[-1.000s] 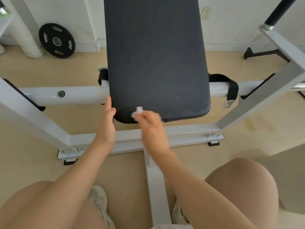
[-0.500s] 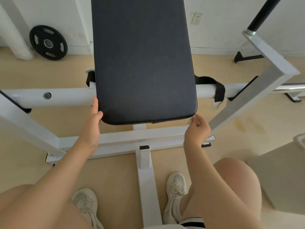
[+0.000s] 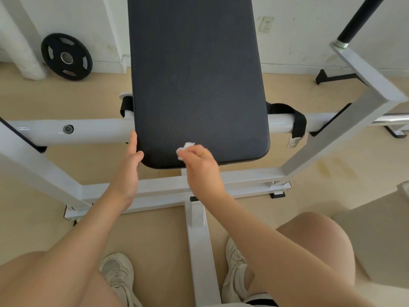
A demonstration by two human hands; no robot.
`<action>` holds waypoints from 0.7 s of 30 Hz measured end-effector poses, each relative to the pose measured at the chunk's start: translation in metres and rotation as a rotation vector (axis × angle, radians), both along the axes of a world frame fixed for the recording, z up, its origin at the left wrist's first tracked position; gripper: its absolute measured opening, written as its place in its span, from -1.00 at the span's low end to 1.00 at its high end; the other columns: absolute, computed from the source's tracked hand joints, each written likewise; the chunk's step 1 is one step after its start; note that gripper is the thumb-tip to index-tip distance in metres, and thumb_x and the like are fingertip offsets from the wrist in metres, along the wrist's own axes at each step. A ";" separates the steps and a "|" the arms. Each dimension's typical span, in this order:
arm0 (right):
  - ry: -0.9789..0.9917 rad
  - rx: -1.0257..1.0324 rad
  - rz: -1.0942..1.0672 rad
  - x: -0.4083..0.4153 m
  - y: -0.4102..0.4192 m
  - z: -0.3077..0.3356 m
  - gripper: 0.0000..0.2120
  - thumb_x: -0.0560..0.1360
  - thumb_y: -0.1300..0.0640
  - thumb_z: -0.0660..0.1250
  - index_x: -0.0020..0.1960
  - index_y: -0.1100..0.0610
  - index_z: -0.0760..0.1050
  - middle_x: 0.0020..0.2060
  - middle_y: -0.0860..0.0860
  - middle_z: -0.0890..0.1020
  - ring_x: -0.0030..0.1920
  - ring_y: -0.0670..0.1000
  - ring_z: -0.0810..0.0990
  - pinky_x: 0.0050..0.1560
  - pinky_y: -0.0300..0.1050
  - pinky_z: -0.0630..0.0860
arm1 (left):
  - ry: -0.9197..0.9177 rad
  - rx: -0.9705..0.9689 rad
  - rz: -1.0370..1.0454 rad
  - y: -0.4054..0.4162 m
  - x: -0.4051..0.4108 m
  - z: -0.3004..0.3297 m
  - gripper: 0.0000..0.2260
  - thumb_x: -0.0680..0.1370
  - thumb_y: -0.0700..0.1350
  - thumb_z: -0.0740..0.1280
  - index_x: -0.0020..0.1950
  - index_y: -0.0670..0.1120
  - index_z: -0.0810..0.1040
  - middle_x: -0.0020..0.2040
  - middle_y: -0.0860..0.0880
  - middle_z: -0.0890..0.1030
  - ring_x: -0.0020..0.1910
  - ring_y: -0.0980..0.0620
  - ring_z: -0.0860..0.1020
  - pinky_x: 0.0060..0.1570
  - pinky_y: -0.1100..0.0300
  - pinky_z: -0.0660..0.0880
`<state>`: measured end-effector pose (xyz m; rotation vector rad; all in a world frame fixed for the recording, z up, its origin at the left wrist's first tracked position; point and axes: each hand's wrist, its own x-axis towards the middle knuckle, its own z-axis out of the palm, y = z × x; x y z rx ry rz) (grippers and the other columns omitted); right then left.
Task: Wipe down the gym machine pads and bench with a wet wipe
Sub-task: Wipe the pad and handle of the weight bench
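Your right hand [image 3: 202,167] has swung back from the pad's right corner to its near edge, pinching the crumpled white wet wipe [image 3: 184,150] against the black textured vinyl bench pad [image 3: 197,85]. Your left hand [image 3: 130,165] braces the near-left corner, fingers straight. The limp, light wipe probably needs bunching under the fingertips. Beyond, a black weight plate [image 3: 66,56] leans against the wall; no writing is legible.

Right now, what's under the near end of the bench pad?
Under the pad show a white crossbar, the white base frame and tan floor. The pad's own mount is covered. The right hand holds a wipe on top.
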<state>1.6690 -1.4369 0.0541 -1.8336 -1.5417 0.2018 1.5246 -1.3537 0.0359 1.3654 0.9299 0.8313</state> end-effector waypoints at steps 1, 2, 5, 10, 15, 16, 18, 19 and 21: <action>-0.037 0.004 0.049 0.002 0.003 0.009 -0.75 0.49 0.41 0.17 0.06 0.28 0.57 -0.02 0.22 0.55 -0.01 0.18 0.48 -0.04 -0.20 0.35 | 0.017 0.020 -0.004 0.001 0.000 0.001 -0.48 0.57 -0.16 -0.03 0.54 0.03 -0.02 0.51 0.19 0.09 0.47 0.26 0.08 0.49 0.09 0.03; -0.067 0.029 0.039 0.012 0.008 0.020 -0.79 0.48 0.40 0.19 -0.01 0.31 0.58 -0.08 0.24 0.56 -0.06 0.20 0.50 -0.06 -0.14 0.41 | 0.038 0.038 -0.006 0.002 -0.001 0.002 -0.48 0.56 -0.17 -0.01 0.53 0.04 0.02 0.50 0.20 0.14 0.46 0.26 0.11 0.48 0.08 0.05; 0.030 0.149 -0.262 0.065 0.033 0.053 -0.83 0.50 0.31 0.21 -0.06 0.29 0.58 -0.06 0.22 0.58 -0.05 0.16 0.52 -0.07 -0.24 0.36 | 0.003 0.023 -0.008 0.007 -0.004 0.007 -0.47 0.50 -0.17 0.03 0.48 0.06 0.20 0.42 0.22 0.33 0.41 0.26 0.25 0.45 0.06 0.13; 0.203 0.078 -0.439 0.093 0.084 0.072 -0.74 0.53 0.35 0.10 0.11 0.26 0.51 0.11 0.09 0.45 0.10 0.08 0.47 -0.05 -0.47 0.29 | -0.063 0.005 -0.018 0.001 -0.004 0.025 -0.55 0.58 -0.31 -0.03 0.38 0.05 0.34 0.26 0.22 0.50 0.26 0.29 0.42 0.29 0.22 0.31; 0.083 0.143 -0.196 0.029 0.139 0.069 -0.69 0.52 0.38 0.12 0.17 0.23 0.52 0.21 0.11 0.48 0.22 0.08 0.43 0.16 -0.30 0.27 | -0.019 -0.015 -0.076 0.004 -0.010 0.035 -0.65 0.54 -0.05 0.04 0.28 0.21 0.34 0.13 0.39 0.51 0.16 0.45 0.43 0.07 0.45 0.39; 0.044 0.123 -0.147 0.020 0.146 0.068 -0.67 0.53 0.37 0.12 0.23 0.21 0.49 0.24 0.09 0.47 0.25 0.06 0.41 0.14 -0.34 0.23 | -0.015 -0.018 -0.065 0.006 -0.011 0.035 -0.68 0.57 -0.03 0.03 0.28 0.21 0.35 0.15 0.37 0.51 0.18 0.43 0.43 0.09 0.44 0.39; -0.047 0.089 -0.080 0.011 0.154 0.066 -0.64 0.53 0.38 0.13 0.27 0.18 0.46 0.25 0.06 0.46 0.25 0.05 0.39 0.12 -0.33 0.23 | -0.031 -0.036 -0.020 0.010 -0.012 0.035 -0.69 0.64 -0.08 -0.02 0.28 0.15 0.39 0.20 0.28 0.51 0.21 0.32 0.45 0.16 0.32 0.39; -0.099 0.083 -0.048 0.010 0.153 0.066 -0.65 0.52 0.38 0.13 0.24 0.18 0.48 0.23 0.07 0.47 0.23 0.06 0.40 0.11 -0.31 0.24 | -0.050 -0.065 0.017 0.012 -0.011 0.036 -0.68 0.65 -0.09 -0.03 0.23 0.13 0.44 0.18 0.23 0.53 0.19 0.27 0.48 0.16 0.28 0.40; -0.231 0.063 0.052 0.009 0.143 0.063 -0.69 0.50 0.38 0.16 0.16 0.18 0.53 0.16 0.09 0.51 0.17 0.09 0.42 0.10 -0.24 0.31 | -0.084 -0.125 0.101 0.016 -0.010 0.036 -0.68 0.64 -0.09 -0.03 0.15 0.06 0.49 0.11 0.15 0.57 0.14 0.17 0.52 0.15 0.22 0.43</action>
